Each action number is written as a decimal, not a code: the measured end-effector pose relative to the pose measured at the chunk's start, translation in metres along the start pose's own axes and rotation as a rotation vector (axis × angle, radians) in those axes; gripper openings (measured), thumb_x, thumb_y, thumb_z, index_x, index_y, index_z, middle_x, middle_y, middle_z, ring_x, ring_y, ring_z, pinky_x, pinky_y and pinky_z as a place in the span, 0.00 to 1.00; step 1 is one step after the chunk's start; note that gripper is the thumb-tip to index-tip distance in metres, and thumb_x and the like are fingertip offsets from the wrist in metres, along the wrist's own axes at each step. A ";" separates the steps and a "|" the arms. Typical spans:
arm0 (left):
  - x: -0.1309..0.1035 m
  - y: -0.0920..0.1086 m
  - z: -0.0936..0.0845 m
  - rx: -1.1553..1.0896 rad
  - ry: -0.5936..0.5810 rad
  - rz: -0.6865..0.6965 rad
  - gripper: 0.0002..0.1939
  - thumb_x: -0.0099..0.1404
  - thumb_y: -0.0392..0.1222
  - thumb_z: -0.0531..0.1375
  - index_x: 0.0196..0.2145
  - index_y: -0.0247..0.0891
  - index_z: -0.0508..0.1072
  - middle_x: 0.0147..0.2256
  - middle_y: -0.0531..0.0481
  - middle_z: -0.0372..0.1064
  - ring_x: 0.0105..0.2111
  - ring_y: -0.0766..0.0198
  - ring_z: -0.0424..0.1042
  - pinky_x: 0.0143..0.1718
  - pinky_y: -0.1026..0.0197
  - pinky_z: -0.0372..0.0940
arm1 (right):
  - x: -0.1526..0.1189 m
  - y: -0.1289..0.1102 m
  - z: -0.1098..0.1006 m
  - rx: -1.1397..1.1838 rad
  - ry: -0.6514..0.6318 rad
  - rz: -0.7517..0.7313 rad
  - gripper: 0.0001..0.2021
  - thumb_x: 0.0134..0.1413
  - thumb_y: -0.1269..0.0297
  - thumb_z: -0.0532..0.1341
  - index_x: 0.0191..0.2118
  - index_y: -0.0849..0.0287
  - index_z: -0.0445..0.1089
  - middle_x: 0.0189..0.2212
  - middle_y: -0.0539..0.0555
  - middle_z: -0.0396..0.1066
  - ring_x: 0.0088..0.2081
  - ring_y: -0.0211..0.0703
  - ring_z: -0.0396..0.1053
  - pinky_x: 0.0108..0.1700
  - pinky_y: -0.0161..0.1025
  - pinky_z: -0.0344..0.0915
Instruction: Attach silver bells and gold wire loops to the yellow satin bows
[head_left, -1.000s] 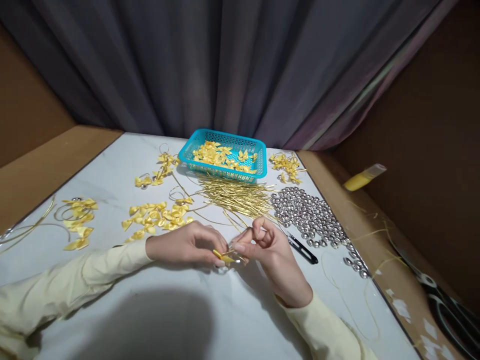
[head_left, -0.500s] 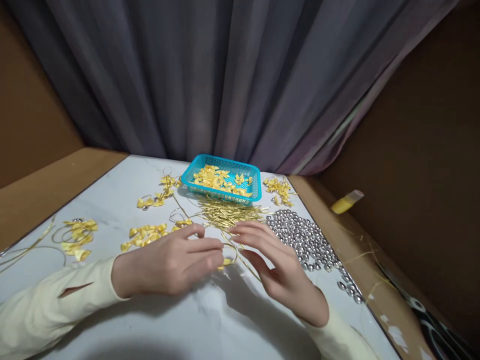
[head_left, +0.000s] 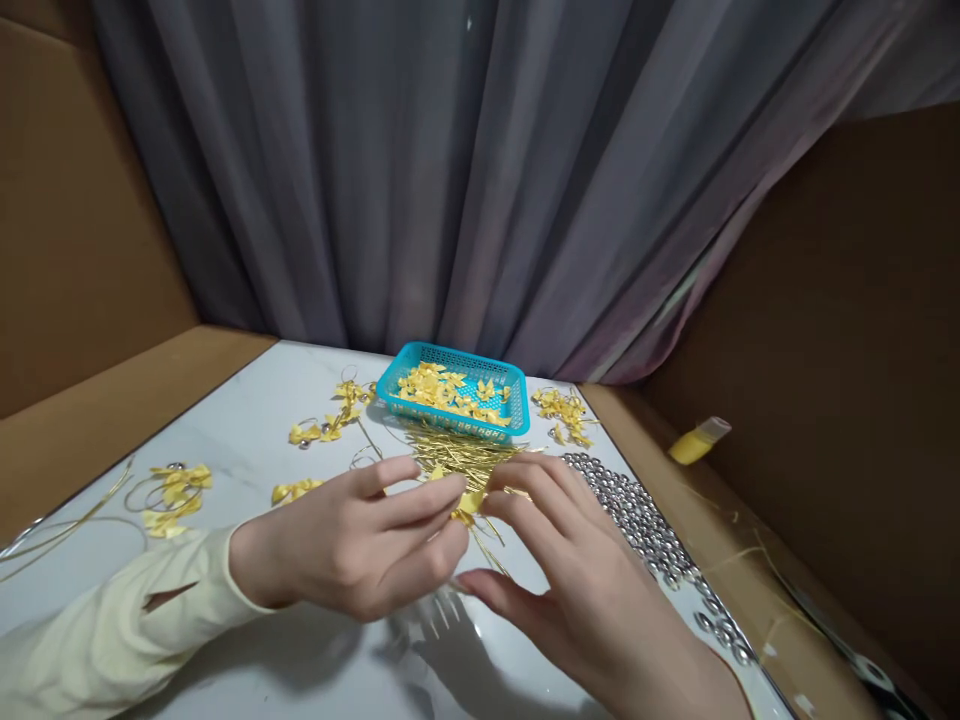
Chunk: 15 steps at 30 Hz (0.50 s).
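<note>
My left hand (head_left: 352, 545) pinches a small yellow ribbon bow (head_left: 466, 505) between thumb and fingers, raised above the white table (head_left: 247, 470). My right hand (head_left: 577, 580) is beside it with fingers spread, its fingertips touching the bow. A thin gold cord (head_left: 487, 550) trails down from the bow between the two hands. Whether the cord is tied to the bow I cannot tell.
A turquoise basket (head_left: 457, 385) of yellow bows stands at the back. In front of it lies a pile of cut gold cords (head_left: 457, 455). Silver bells (head_left: 645, 520) spread at the right. Finished bow loops (head_left: 176, 490) lie left. A yellow tube (head_left: 697, 442) rests on cardboard.
Both hands rose from the table toward the camera with the bow. The right hand opened its fingers. The view tilted up, so the basket looks farther away.
</note>
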<state>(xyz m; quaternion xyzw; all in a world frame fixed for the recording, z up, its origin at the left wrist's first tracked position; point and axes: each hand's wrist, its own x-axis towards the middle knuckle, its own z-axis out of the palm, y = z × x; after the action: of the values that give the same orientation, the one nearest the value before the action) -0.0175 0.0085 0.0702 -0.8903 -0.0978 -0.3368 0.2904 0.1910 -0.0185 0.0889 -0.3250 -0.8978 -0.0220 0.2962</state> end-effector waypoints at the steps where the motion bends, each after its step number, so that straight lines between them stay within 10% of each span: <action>1: 0.001 0.000 0.000 -0.006 -0.001 -0.002 0.18 0.69 0.30 0.43 0.33 0.35 0.71 0.29 0.46 0.76 0.44 0.60 0.71 0.38 0.57 0.60 | 0.000 -0.001 0.002 -0.078 0.034 -0.028 0.13 0.55 0.61 0.62 0.41 0.64 0.64 0.41 0.61 0.68 0.45 0.52 0.62 0.45 0.49 0.62; 15: 0.001 -0.001 0.001 -0.083 -0.058 -0.059 0.13 0.68 0.28 0.46 0.35 0.32 0.69 0.31 0.43 0.76 0.39 0.58 0.73 0.40 0.56 0.60 | -0.007 0.000 0.010 -0.243 -0.102 -0.085 0.13 0.60 0.73 0.52 0.24 0.61 0.62 0.24 0.53 0.64 0.28 0.43 0.54 0.32 0.41 0.48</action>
<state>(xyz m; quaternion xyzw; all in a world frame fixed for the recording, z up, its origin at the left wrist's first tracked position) -0.0172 0.0096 0.0706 -0.9076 -0.1183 -0.3232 0.2404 0.1902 -0.0207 0.0767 -0.3210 -0.9153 -0.1268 0.2076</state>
